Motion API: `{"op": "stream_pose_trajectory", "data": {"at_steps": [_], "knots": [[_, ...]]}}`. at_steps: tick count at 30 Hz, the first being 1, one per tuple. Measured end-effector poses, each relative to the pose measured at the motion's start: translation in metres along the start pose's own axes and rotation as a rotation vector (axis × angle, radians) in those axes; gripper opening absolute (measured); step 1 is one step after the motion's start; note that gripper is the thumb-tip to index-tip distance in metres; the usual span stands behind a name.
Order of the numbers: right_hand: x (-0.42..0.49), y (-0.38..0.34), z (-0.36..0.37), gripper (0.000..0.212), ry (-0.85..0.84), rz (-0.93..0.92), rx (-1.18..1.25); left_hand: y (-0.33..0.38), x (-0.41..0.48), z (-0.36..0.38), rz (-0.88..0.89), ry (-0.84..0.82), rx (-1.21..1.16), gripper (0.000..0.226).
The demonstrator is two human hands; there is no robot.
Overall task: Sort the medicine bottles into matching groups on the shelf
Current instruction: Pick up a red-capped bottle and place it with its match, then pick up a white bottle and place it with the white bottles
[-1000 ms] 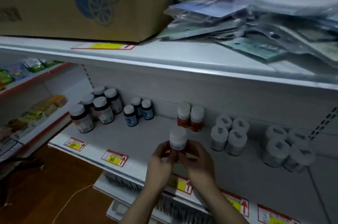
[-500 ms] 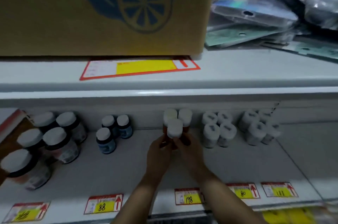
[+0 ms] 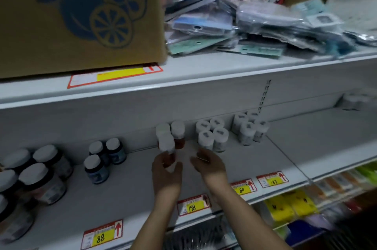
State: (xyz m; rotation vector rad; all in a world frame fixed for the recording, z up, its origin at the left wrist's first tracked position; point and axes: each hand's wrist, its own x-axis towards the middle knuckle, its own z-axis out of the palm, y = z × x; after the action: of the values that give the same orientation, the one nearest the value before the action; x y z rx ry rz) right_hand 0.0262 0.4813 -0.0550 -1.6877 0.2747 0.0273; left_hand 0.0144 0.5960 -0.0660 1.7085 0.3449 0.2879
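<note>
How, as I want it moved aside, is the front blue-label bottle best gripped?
Grip the front blue-label bottle round its dark body below the white cap, from the front: it stands upright, sides free, two like bottles behind.

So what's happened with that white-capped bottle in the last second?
Both hands moved the red bottle back, to just in front of the two matching bottles. The right hand has let go; the left hand still holds it. The other bottle groups stayed put.

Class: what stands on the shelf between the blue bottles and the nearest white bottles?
Three red bottles with white caps; the left hand holds the front bottle. Head view.
</note>
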Motion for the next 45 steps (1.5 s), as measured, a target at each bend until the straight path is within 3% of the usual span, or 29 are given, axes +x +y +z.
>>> {"op": "stream_pose_trajectory", "data": {"at_steps": [4, 8, 15, 22, 35, 45], "knots": [[-0.035, 0.005, -0.075, 0.033, 0.053, -0.055, 0.145, 0.032, -0.05, 0.044, 0.047, -0.062, -0.01, 0.03], [-0.074, 0.012, -0.176, 0.039, 0.141, -0.102, 0.222, 0.058, -0.118, 0.116, 0.076, -0.297, -0.108, 0.029], [-0.139, 0.044, -0.345, 0.033, 0.376, -0.161, 0.214, 0.074, -0.24, 0.241, 0.174, -0.663, -0.103, 0.033], [-0.162, 0.071, -0.446, 0.031, 0.554, -0.127, 0.179, 0.088, -0.297, 0.321, 0.18, -0.85, -0.051, 0.029], [-0.001, 0.087, -0.555, 0.032, 0.507, 0.034, 0.013, 0.083, -0.219, 0.492, -0.001, -0.814, -0.174, 0.026], [0.137, 0.086, -0.619, 0.032, 0.434, 0.009, -0.141, 0.108, -0.146, 0.6, 0.023, -0.677, -0.147, 0.024]]}}
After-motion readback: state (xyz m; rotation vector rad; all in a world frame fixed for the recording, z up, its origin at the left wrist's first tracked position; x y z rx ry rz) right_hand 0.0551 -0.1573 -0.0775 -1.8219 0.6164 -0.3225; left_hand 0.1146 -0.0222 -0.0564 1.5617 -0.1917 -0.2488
